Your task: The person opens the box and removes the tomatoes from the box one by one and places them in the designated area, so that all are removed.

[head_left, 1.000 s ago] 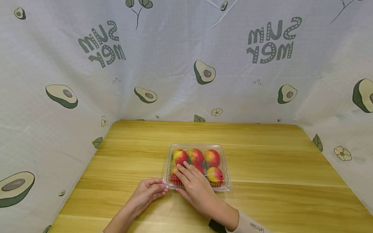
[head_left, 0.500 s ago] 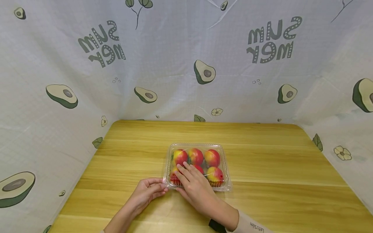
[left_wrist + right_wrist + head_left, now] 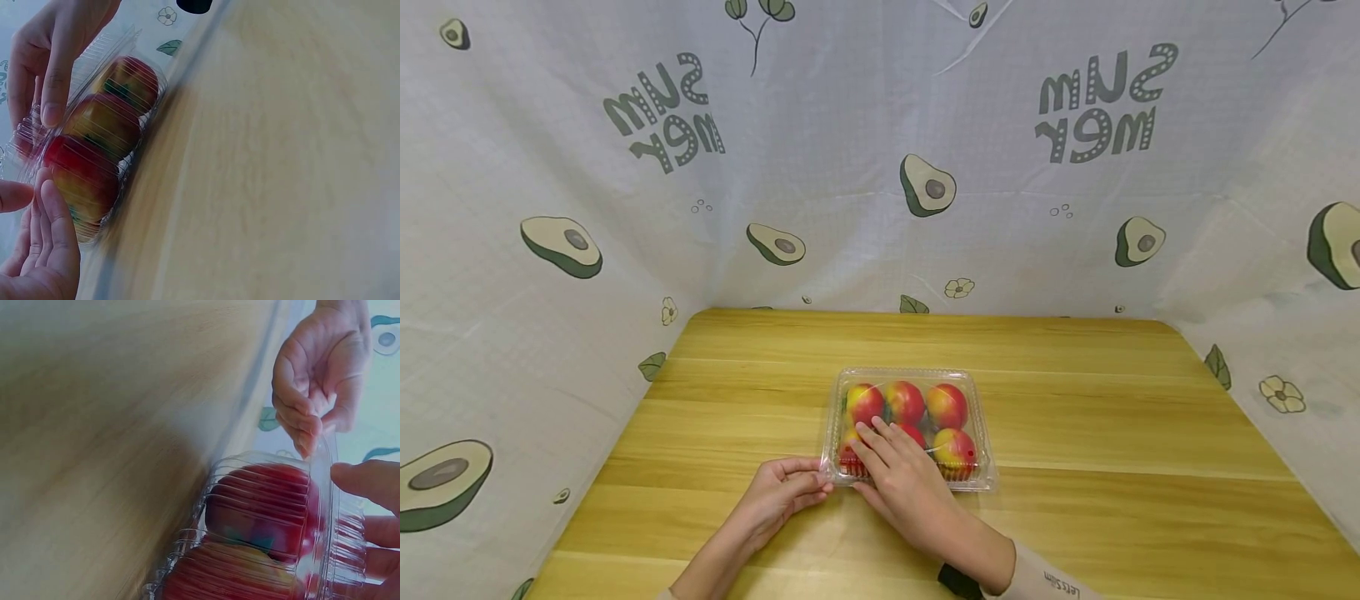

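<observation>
A clear plastic clamshell box holds several red-and-yellow round fruits. Its lid lies down over them on the wooden table. At the near left corner, my left hand pinches the box's rim between thumb and fingers, which the right wrist view shows close up. Over the lid's front left part lies my right hand, fingers spread and fairly straight, with the thumb at the front rim. This hand covers part of the front row of fruits. Through the ribbed side wall, the left wrist view shows three fruits with green leaf parts.
The wood-grain table extends to both sides of the box and behind it. White cloth printed with avocados hangs around the back and sides. A dark object shows beneath the right wrist.
</observation>
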Demonstrator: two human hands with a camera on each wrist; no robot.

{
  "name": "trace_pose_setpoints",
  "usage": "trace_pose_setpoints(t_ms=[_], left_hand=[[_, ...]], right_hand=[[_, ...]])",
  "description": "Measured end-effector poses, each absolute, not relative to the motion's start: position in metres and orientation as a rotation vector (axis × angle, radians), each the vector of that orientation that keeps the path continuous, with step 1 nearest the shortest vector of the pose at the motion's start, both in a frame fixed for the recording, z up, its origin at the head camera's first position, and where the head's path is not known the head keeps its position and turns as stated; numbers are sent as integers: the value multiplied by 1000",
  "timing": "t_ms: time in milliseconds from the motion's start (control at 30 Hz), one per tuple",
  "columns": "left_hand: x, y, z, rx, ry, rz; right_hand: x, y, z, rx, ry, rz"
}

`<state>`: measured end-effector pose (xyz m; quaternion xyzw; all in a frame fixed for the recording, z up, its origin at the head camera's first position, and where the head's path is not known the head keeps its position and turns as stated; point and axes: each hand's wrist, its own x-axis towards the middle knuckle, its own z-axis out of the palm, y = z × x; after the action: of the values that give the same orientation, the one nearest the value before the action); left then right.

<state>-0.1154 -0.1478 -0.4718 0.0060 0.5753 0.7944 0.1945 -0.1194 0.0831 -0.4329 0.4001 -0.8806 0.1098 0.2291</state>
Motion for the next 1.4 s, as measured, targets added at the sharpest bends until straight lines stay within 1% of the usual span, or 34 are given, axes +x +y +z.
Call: trace_pose_setpoints(t_ms=[167, 467, 1400], left_hand=[[-116, -148, -474, 44, 1609, 2230], [-116, -147, -473, -9, 1612, 2210], [-117, -153, -469, 16, 1596, 2188]], right_hand=[[-120, 84, -433, 1104, -2434, 304], [-120, 83, -434, 1110, -2418, 313], [-120, 84, -426, 1104, -2461, 377]])
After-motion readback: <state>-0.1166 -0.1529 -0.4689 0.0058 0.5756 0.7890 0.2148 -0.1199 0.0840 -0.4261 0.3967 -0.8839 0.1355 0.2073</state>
